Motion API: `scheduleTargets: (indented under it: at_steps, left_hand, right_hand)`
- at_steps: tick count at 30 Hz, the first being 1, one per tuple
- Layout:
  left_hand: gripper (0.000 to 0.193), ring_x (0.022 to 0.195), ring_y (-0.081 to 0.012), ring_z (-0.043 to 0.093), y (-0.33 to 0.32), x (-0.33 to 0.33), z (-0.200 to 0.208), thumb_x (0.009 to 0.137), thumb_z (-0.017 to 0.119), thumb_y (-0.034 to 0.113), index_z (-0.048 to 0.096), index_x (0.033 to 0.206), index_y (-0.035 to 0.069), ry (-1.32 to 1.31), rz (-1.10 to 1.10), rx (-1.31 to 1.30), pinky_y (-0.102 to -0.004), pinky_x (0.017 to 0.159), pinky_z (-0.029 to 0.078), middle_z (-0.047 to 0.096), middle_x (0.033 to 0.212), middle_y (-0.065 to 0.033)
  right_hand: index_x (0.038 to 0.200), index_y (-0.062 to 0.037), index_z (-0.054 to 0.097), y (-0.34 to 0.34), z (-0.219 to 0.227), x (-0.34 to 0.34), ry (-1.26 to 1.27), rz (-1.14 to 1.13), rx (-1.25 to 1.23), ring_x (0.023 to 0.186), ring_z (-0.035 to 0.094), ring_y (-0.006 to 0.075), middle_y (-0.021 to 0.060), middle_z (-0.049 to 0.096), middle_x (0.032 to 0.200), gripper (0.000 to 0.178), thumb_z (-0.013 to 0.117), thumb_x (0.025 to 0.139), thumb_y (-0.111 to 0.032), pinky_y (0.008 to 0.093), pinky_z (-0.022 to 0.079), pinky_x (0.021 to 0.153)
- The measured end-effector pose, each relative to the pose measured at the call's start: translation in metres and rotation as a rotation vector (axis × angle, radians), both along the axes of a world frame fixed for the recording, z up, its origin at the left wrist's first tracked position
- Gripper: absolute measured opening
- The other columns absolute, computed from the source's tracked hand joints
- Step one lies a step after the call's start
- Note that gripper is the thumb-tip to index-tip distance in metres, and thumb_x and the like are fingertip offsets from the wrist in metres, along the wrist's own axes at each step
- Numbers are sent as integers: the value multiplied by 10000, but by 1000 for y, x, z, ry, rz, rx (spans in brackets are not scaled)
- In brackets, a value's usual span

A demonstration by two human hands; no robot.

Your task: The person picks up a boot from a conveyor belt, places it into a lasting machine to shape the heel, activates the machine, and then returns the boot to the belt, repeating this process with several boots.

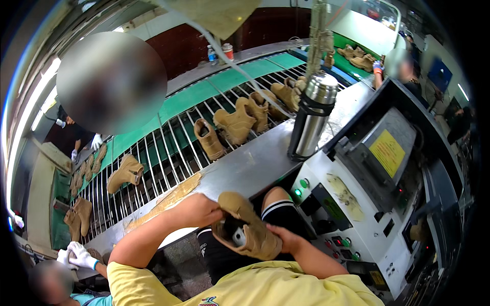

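Factory line stretching away under fisheye bend: a steel bench is running diagonally, and beyond it a conveyor of white rods over green belting is carrying tan boots in a loose row.

I am holding one boot low over my lap, between bench edge and chest, sole side tilted away, opening facing up. My left hand is closing around its toe end, fingers wrapped on the upper. My right hand is gripping the heel side, thumb near the collar. Something small and pale grey is sitting inside the dark opening; I cannot tell what it is.

Step in hand, as I judge it: checking or working the boot's interior while steadying it with both hands. Next move, I judge, is calling for a firm left hold while the right shifts toward the opening, without letting the soft upper fold.

Materials: boot looks like matte suede, soft and creased; bench is brushed steel, scuffed, with a tan glue-like smear along its near edge. A tall cylindrical steel flask with a black sleeve is standing upright on the bench. To my right, a white control panel with green and red buttons is angling away. A gloved hand of a co-worker is showing at lower left.
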State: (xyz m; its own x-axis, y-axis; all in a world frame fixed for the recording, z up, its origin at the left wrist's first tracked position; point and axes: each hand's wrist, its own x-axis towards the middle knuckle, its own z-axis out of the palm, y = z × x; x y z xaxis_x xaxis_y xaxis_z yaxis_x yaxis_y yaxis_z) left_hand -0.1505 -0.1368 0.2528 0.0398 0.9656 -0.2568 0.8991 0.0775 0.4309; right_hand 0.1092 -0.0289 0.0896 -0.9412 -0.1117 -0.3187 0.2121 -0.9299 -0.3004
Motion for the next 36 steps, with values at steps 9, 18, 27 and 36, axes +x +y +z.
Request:
scheduleTargets:
  at_steps: [9,18,27,36]
  left_hand:
    - [173,743,-371,614,97,-56,-149,826,508,200,613,834,63,329,27,306,-471,667,491,644,791,-162]
    - [206,863,-373,612,76,-59,-255,822,537,208,603,982,95,197,364,171,-463,742,485,652,909,-171]
    - [520,741,-289,598,52,-17,-274,720,695,69,564,1220,125,-53,580,484,-353,677,489,584,1078,-103]
    - [719,752,-223,544,55,-10,-301,711,561,-124,459,1369,147,-12,566,535,-326,667,458,556,1042,-88]
  right_hand:
    - [1488,-66,167,135,-13,-46,-245,-267,1202,1339,344,264,178,282,1494,879,678,833,-355,345,288,1082]
    - [1393,-64,392,103,-85,-53,-507,-408,1482,1282,419,337,226,440,1376,685,604,854,-431,372,336,1048]
    - [904,-36,642,43,10,159,-586,-963,1810,682,624,180,74,626,777,137,664,781,-91,289,503,640]
    - [1089,-67,604,85,47,411,-1801,-1358,2099,934,598,296,145,627,1000,382,694,724,-139,380,479,825]
